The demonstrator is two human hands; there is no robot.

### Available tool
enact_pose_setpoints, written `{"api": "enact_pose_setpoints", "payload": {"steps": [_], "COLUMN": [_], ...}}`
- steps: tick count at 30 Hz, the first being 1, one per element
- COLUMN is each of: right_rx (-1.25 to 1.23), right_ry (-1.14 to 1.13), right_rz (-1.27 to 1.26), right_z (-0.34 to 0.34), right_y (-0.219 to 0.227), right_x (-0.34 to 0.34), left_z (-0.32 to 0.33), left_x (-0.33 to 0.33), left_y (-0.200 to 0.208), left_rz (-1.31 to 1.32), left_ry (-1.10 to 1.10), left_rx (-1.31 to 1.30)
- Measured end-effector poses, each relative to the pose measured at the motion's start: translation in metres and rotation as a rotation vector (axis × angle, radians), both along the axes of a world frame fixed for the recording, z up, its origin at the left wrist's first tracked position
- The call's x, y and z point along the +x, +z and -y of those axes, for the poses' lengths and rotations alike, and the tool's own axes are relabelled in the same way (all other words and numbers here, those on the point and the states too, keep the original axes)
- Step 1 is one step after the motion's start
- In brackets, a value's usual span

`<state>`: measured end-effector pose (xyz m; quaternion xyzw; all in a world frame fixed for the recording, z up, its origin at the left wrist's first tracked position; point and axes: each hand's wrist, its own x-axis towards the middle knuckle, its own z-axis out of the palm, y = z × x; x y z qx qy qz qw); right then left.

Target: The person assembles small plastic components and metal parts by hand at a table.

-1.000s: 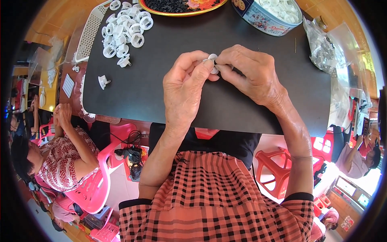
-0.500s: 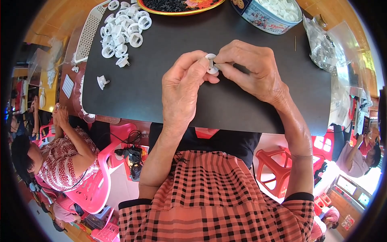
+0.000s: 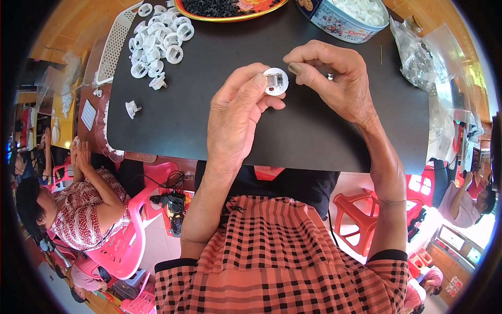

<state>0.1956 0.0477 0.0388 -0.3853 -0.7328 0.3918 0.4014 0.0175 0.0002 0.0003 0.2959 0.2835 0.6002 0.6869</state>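
Observation:
Between the thumb and fingers of my left hand (image 3: 238, 107) is a round white plastic part (image 3: 277, 81), its flat disc turned up and a dark insert showing in its middle. Just right of it, above the table, hovers my right hand (image 3: 334, 78), apart from the part. Its thumb and forefinger are bent to a near pinch, and whatever lies at their tips is too small to name. A tiny shiny spot shows inside the curl of the right hand; I cannot make it out.
Similar white parts (image 3: 157, 42) lie heaped at the far left; one loose part (image 3: 132, 108) sits nearer. A rimmed tray (image 3: 230, 19) of small black pieces and a blue tin (image 3: 342, 30) of white pieces stand at the back. Plastic bags (image 3: 418, 65) lie right. A person (image 3: 83, 204) sits left.
My right hand has drawn back from the white part, slightly up and right. The left hand has turned the part so its disc faces up more fully.

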Motion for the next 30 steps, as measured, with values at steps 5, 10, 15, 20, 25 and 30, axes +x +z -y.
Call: {"api": "enact_pose_setpoints", "payload": {"steps": [5, 10, 15, 20, 25, 30], "right_rx": [0.036, 0.041, 0.041, 0.023, 0.029, 0.030], "right_ry": [0.022, 0.032, 0.062, 0.047, 0.062, 0.107], "right_rz": [0.016, 0.017, 0.017, 0.007, 0.017, 0.002], "right_z": [-0.0006, -0.0017, -0.0019, -0.0006, -0.0010, -0.0012], "right_y": [0.0015, 0.0009, 0.0007, 0.0014, 0.0020, 0.0020], "right_x": [0.0010, 0.0011, 0.0016, 0.0007, 0.0013, 0.0001], "left_z": [-0.0024, -0.0021, -0.0014, -0.0011, -0.0006, -0.0013], "left_x": [-0.0024, -0.0028, -0.0022, -0.0021, -0.0012, -0.0025], "left_y": [0.0011, 0.0005, 0.0022, 0.0022, 0.0027, 0.0011], "left_rz": [0.090, 0.082, 0.074, 0.073, 0.061, 0.093], "left_ry": [-0.059, -0.062, -0.059, -0.048, -0.021, -0.042], "left_rx": [-0.044, -0.048, -0.042, -0.031, -0.018, -0.006]}}
